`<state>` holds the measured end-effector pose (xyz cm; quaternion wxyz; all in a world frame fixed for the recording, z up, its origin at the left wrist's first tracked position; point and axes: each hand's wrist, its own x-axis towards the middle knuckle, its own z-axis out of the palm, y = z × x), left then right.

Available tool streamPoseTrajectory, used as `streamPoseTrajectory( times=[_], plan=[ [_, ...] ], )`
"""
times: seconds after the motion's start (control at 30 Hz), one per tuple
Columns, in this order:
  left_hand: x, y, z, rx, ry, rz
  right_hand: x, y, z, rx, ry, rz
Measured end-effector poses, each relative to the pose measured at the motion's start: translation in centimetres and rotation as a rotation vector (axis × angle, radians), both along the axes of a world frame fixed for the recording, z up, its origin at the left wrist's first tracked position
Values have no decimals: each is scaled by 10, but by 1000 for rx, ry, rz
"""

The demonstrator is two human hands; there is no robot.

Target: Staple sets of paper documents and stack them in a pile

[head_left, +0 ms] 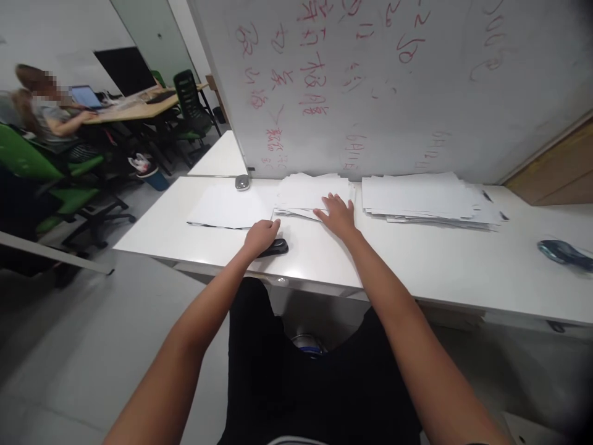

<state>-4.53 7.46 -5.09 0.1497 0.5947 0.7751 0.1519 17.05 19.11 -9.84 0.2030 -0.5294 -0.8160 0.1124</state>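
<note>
Bright, diffuse light — glare on the desk (319,262) — darkened right corners.

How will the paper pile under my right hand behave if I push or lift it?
The pile would probably slide apart, since its edges look uneven and no clip shows. Its sheets look thin, so one lifted by an edge would likely flop. Lying flat and low, it seems unlikely to tip.

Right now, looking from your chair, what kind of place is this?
Most likely an office: I can see a whiteboard with writing, piles of paper, and someone sitting at a desk with a laptop.
</note>
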Motion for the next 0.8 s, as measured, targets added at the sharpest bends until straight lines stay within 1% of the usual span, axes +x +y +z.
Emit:
streamPoseTrajectory(
  times=[0.1, 0.23, 0.43, 0.57, 0.7, 0.8],
  plan=[
    [-1, -2, 1, 29, -45, -2, -4, -3, -9, 127, 51, -54],
    [0, -4, 2, 64, -87, 22, -3, -2, -9, 248, 22, -15],
    [0, -7, 0, 100, -110, 73, 1, 6, -10, 282, 31, 1],
    [1, -7, -1, 121, -122, 80, 10, 1, -10, 327, 115, -29],
    [1, -7, 0, 125, -121, 86, 14, -7, -5, 339, 216, -25],
    [1, -8, 1, 132, -105, 88, 10, -11, 3, 337, 301, -1]
  ],
)
